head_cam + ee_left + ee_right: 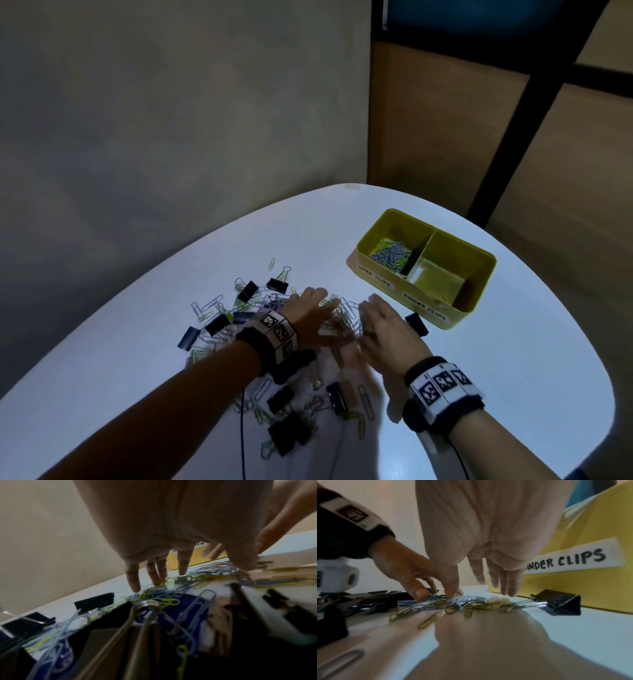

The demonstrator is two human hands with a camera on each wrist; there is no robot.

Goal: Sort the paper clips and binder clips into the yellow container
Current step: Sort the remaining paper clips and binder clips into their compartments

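White counter (479, 359) carried the yellow container (455, 311), and beside it I saw my left hand (310, 308) and right hand (383, 322) lowered onto the heap of paper clips (342, 315), fingers (510, 582) straight and spread, gripping nothing. Only the head view showed clips inside its far compartment; only the right wrist view showed a black binder clip (559, 601) lying against its labelled wall.

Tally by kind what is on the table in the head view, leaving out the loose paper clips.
Yellow container: 1
Hands: 2, the left hand and the right hand
Binder clips: at least 8; the pile and the arms may hide more
Total: at least 11
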